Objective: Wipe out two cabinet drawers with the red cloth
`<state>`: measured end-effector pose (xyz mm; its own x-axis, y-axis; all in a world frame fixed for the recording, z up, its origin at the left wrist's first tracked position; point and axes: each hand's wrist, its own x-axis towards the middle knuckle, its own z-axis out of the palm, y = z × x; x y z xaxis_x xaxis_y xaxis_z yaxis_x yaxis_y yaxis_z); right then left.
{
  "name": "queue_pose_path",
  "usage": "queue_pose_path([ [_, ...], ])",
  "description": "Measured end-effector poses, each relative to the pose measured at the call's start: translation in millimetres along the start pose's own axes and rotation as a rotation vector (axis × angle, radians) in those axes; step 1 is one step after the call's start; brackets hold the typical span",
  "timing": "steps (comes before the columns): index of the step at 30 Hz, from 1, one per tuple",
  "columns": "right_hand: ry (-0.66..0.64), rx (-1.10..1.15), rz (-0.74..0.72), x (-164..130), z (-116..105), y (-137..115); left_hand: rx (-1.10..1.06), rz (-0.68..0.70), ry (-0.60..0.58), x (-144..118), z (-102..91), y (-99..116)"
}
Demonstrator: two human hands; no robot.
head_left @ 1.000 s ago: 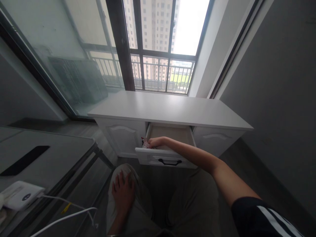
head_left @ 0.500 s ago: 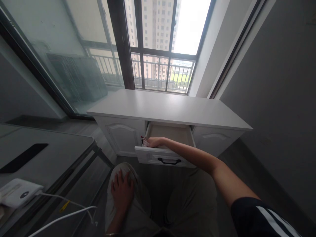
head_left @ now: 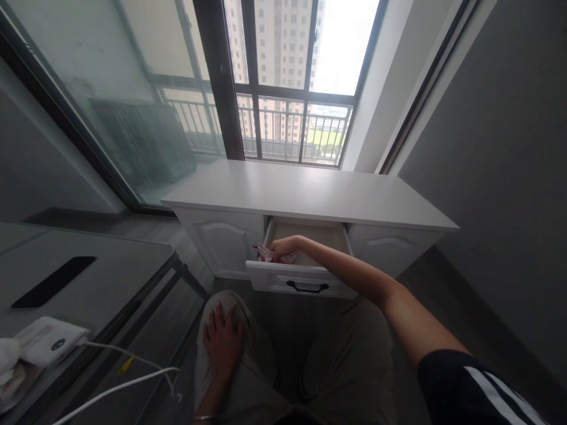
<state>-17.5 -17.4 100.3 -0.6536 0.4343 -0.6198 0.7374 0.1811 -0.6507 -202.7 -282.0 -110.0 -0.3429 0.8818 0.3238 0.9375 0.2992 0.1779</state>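
Drawer [head_left: 305, 280] stands open; right hand [head_left: 283, 246] grips red-white packets [head_left: 266, 254] inside; left hand [head_left: 224, 342] lies flat on knee [head_left: 248, 348].

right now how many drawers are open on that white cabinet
1: the open drawer at the cabinet's middle, with the right hand inside. The panels beside it are shut.

The person wears a black short sleeve [head_left: 469, 383] with 2 white stripes at 4 o'clock, grey trousers [head_left: 349, 366], bare forearms.

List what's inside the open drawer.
Right hand on a red-and-white packet at the drawer's left. The front panel hides the rest.
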Motion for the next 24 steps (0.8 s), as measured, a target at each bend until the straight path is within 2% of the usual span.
queue_pose_path([
  [5,-0.044,-0.12,-0.074,11.6,14.1,4.1,0.003,0.013,0.003,0.1,0.0,2.1],
  [11,-0.113,-0.119,-0.068,-2.1,9.3,13.4,0.017,0.016,0.005,1.1,-2.5,3.4],
  [15,-0.131,-0.121,0.018,-34.9,2.9,39.5,0.037,0.023,-0.016,1.7,-7.0,3.1],
  [21,-0.096,-0.078,0.335,-111.5,-5.0,111.0,0.054,0.005,-0.061,3.3,-11.2,5.9],
  [24,-0.056,-0.045,0.421,-140.8,-4.3,138.0,0.054,0.015,-0.056,4.2,-11.1,7.3],
])
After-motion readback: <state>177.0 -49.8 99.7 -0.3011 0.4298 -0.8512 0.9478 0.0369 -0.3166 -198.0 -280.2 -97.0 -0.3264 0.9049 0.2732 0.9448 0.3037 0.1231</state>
